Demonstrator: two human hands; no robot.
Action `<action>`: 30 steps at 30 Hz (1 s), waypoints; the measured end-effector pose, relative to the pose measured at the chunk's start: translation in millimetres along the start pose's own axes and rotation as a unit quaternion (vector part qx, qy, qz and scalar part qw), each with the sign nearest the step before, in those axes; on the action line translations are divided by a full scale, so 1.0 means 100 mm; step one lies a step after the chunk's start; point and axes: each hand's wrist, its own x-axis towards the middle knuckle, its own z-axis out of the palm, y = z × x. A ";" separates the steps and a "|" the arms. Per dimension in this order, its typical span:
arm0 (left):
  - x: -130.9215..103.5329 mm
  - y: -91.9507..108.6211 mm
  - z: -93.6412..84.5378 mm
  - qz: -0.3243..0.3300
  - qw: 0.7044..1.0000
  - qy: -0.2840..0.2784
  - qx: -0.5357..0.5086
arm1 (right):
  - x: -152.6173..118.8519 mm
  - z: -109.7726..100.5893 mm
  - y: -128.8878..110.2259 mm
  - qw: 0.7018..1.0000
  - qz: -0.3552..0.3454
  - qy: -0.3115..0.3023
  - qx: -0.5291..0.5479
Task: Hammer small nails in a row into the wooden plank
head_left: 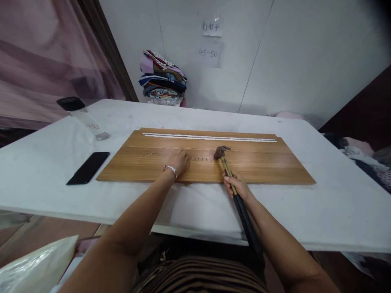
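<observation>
A wooden board (137, 165) lies flat on the white table, with a short row of nails (203, 159) standing in its middle. At the left end of that row, my left hand (179, 160) rests low over the board with its fingers closed; what they pinch, if anything, is hidden. My right hand (238, 186) is wrapped round the handle of a claw hammer (225, 166). The hammer's head is close to the right end of the row. Left of my left hand, a thin nail-like piece (151, 154) lies on the board.
Two white marked strips (210, 138) run along the board's far side. A black phone (88, 168) and a clear bottle with a dark cap (88, 122) are on the table (305, 211) to the left. Folded cloth (165, 79) is stacked by the wall.
</observation>
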 end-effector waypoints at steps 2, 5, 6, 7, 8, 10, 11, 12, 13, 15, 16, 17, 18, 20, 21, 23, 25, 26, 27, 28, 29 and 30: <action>0.00 0.01 0.00 0.001 1.000 -0.001 0.007 | 0.00 -0.01 0.01 1.000 0.001 -0.002 0.000; -0.01 0.00 0.00 -0.001 1.000 0.006 -0.007 | -0.01 0.00 0.02 1.000 -0.007 -0.006 0.007; -0.02 -0.01 0.00 -0.001 1.000 0.008 -0.020 | -0.01 0.00 0.02 1.000 -0.013 -0.006 0.011; -0.02 -0.02 0.00 0.001 0.999 0.009 -0.036 | -0.02 0.00 0.01 1.000 -0.020 -0.003 0.016; -0.03 -0.03 0.00 0.000 0.998 0.011 -0.054 | -0.02 0.01 0.01 0.999 -0.026 0.000 0.019; -0.03 -0.04 0.00 -0.015 0.996 0.024 -0.089 | -0.03 0.01 0.00 0.999 -0.031 0.002 0.020; -0.03 -0.05 0.00 -0.027 0.994 0.033 -0.103 | -0.03 0.02 -0.01 0.999 -0.030 0.003 0.019; -0.03 -0.06 0.00 -0.041 0.992 0.043 -0.113 | -0.02 0.02 0.00 1.000 -0.026 0.003 0.016; -0.02 -0.07 0.00 -0.056 0.990 0.052 -0.117 | -0.02 0.02 0.00 1.000 -0.021 0.004 0.013; -0.01 -0.08 -0.01 -0.082 0.988 0.066 -0.111 | 0.00 0.01 0.03 1.000 -0.008 0.009 0.006; -0.01 -0.09 -0.01 -0.094 0.988 0.072 -0.102 | 0.00 0.01 0.04 1.000 -0.004 0.012 0.005; -0.01 -0.08 -0.01 -0.108 0.987 0.077 -0.091 | 0.01 0.00 0.06 1.000 -0.003 0.015 0.006; -0.01 -0.08 -0.01 -0.121 0.986 0.079 -0.080 | 0.02 0.00 0.07 1.000 -0.006 0.017 0.008; -0.01 -0.06 -0.02 -0.137 0.986 0.073 -0.062 | 0.02 -0.01 0.08 1.000 -0.016 0.022 0.014; -0.02 -0.04 -0.03 -0.140 0.986 0.066 -0.055 | 0.02 -0.01 0.08 0.999 -0.018 0.022 0.014; -0.03 -0.01 -0.04 -0.140 0.988 0.053 -0.048 | 0.01 -0.01 0.07 1.000 -0.016 0.016 0.010; -0.03 0.01 -0.06 -0.141 0.988 0.044 -0.043 | 0.00 -0.01 0.05 1.000 -0.011 0.011 0.006; -0.04 0.03 -0.07 -0.142 0.988 0.041 -0.040 | -0.01 0.00 0.04 1.000 -0.008 0.008 0.005; -0.04 0.04 -0.08 -0.142 0.988 0.038 -0.038 | -0.01 0.00 0.04 1.000 -0.007 0.006 0.006; -0.04 0.05 -0.09 -0.142 0.989 0.036 -0.036 | -0.02 0.01 0.03 1.000 -0.009 0.007 0.008; -0.04 0.06 -0.09 -0.141 0.989 0.035 -0.034 | -0.03 0.01 0.02 1.000 -0.011 0.005 0.011; -0.04 0.06 -0.10 -0.141 0.989 0.034 -0.033 | -0.04 0.01 0.02 1.000 -0.013 0.002 0.012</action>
